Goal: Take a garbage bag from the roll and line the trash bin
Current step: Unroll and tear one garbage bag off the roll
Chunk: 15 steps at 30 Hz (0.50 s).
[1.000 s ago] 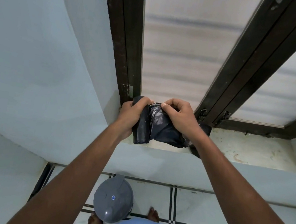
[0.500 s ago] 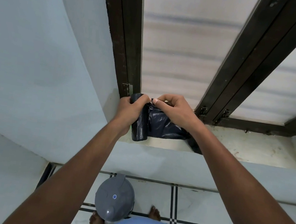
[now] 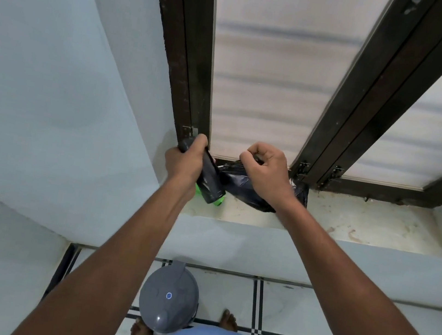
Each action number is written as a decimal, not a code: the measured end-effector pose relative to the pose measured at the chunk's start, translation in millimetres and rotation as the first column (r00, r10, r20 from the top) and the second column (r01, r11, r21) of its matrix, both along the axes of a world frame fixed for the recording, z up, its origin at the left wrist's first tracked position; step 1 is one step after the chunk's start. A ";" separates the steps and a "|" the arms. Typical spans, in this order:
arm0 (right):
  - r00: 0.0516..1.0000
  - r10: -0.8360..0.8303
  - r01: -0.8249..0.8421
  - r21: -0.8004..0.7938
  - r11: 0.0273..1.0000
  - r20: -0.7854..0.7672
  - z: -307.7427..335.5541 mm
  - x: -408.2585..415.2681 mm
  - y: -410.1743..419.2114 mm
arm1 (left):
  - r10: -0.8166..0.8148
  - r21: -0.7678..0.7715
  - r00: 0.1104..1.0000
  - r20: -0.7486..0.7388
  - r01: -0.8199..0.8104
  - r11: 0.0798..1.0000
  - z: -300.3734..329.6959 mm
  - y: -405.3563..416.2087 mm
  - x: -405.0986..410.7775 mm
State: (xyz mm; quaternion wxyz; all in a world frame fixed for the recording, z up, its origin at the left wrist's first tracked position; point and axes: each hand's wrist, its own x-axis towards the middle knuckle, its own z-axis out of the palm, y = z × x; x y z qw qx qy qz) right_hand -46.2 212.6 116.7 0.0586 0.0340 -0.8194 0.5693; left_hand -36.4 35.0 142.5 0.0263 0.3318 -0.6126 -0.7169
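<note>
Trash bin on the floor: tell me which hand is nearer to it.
Left, though neither is close. The left hand grips the bag roll above the window sill, almost straight above the trash bin. The right hand pinches the loose bag further right.

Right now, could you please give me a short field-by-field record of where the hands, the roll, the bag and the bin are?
left hand: grips the roll, above the window sill
roll: black, with a green end showing, tilted
right hand: pinches the loose bag beside the roll
loose bag: dark, crumpled, partly hidden under the right hand; whether it is torn free cannot be told
trash bin: grey, on the tiled floor below the sill, lid closed, not yet lined
window sill: pale, stained
</note>
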 end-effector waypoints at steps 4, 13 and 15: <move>0.993 0.074 -0.066 -0.082 0.994 0.094 10.7 -1.5 5.6 | -0.139 -0.100 0.990 -0.033 0.135 0.986 2.9 -6.0 -6.9; 0.879 0.246 -0.303 0.080 0.950 0.409 20.0 5.4 26.9 | -0.194 0.084 0.981 0.009 0.193 0.978 -3.3 -13.1 -2.7; 0.889 0.229 -0.291 0.104 0.951 0.396 17.9 5.4 26.4 | -0.192 0.127 0.981 -0.014 0.192 0.973 -5.1 -14.6 -3.8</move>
